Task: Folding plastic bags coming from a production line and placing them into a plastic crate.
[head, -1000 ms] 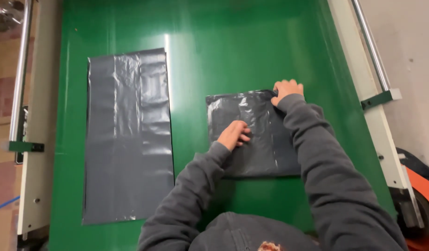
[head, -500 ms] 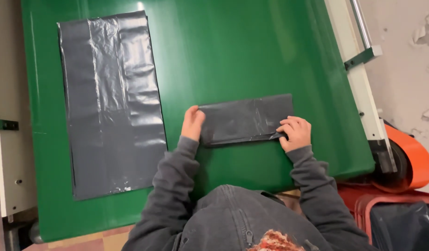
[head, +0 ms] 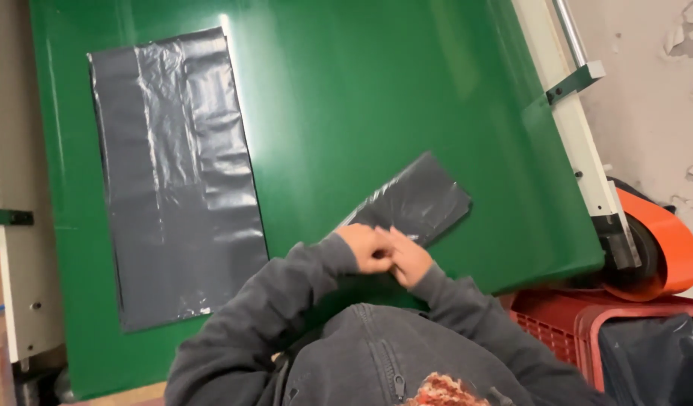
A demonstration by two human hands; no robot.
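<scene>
A folded dark grey plastic bag (head: 418, 199) lies slanted on the green belt (head: 376, 105), its near end under my hands. My left hand (head: 367, 246) and my right hand (head: 408, 258) meet close together at that near end, fingers pinched on the plastic. A second grey plastic bag (head: 177, 169) lies flat and unfolded at the left of the belt, apart from both hands. My grey sleeves and hood fill the bottom of the view.
A white metal rail (head: 579, 128) with a green bracket runs along the belt's right side. An orange roller (head: 658, 248) sits at the right end. A red crate (head: 587, 327) stands below it, holding dark plastic. A pale frame (head: 19, 248) borders the left.
The folded bag was stretched sideways between my spread hands; now my hands have come together at its near end and the bag lies slanted up to the right.
</scene>
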